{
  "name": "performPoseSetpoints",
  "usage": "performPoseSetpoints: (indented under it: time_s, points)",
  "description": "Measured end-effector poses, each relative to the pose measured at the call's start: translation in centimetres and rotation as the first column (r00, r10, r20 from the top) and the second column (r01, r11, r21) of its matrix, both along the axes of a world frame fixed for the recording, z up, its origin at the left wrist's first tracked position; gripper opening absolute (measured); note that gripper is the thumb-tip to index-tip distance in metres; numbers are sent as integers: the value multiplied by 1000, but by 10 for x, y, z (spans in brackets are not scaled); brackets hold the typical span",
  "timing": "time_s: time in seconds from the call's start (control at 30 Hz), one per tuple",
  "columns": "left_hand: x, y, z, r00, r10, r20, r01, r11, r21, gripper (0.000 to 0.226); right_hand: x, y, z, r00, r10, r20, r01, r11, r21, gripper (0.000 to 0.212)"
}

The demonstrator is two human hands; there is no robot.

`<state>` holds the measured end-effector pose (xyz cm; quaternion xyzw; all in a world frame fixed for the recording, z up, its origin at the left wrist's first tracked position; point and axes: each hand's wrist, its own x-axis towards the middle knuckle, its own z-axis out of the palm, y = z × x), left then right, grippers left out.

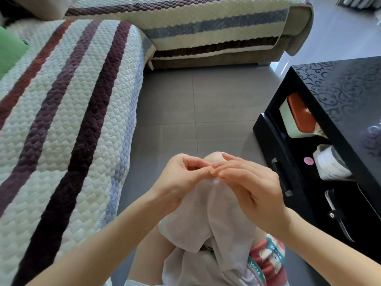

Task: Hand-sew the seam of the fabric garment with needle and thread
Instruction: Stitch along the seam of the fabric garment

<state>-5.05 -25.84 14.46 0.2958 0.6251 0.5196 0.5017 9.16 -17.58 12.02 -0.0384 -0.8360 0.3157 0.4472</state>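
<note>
Seemingly the sewing is under way but far from provably done: no finished stitches, needle or thread can be made out. At far left a green cushion (9,52) lies on the striped quilted sofa cover (68,112). The left hand (181,180) curls its thumb and forefinger into a pinch on the top fold of the pale garment (218,223), which is draped over the person's raised knee and hangs down into the lap. The right hand (251,188) meets it there, its fingertips drawn narrowly together at the same fold; whether a needle sits between them I cannot tell. Judging by this, a stitch is being worked or set up, and the seam remains to be closed. Lower right, red-and-green printed cloth (268,256) carries white lettering, turned upside down and too small to read surely. The black patterned table (338,85) holds an orange-lidded box (299,118); no label is legible
</note>
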Motion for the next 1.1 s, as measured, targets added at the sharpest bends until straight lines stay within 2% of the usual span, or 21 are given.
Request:
performPoseSetpoints:
  time_s: [0.1,0.2,0.27,0.37,0.43,0.5,0.53,0.67,0.73,0.8,0.83,0.9,1.0,1.1]
  points:
    - [2,-4,-3,999,24,-32,-24,1000,-9,33,-2,-7,15,999,22,-49,-33,968,-249,13]
    - [2,-3,0,1000,15,23,-15,1000,-13,30,-5,-2,32,999,24,-44,-45,808,-587,9]
    - [0,-1,0,996,52,78,-50,998,-32,25,-4,5,38,997,54,-55,-78,697,-713,7]
    - [-2,4,0,985,84,150,-72,994,-84,27,-3,14,39,1000,18,-22,-28,596,-803,10]
    - [-8,8,2,962,80,261,-45,989,-138,25,-2,18,39,1000,-17,0,9,579,-815,11]
    - [-16,14,6,904,92,418,-8,980,-199,10,-2,22,40,999,-29,25,37,585,-810,13]
    - [-20,17,8,891,97,444,3,976,-220,9,-1,24,40,999,-29,41,50,591,-805,14]
    - [-36,24,14,968,80,239,-17,967,-254,10,-1,28,42,996,-27,80,80,611,-787,16]
    - [-41,24,16,999,29,-38,-38,965,-261,22,0,27,45,998,-14,68,62,612,-788,16]
    - [-43,25,15,939,-61,-340,-25,970,-243,38,1,25,46,999,0,52,41,605,-795,16]
    - [-44,26,14,901,-103,-422,2,972,-234,46,2,24,47,999,9,44,30,601,-798,15]
    - [-43,27,17,866,-240,-439,132,956,-262,48,3,22,47,999,27,32,9,601,-799,14]
    - [-45,31,18,841,-454,-294,377,882,-283,30,3,21,47,999,24,36,15,597,-802,15]
    - [-42,36,15,834,-470,-290,402,877,-265,14,2,22,46,999,24,35,14,593,-805,16]
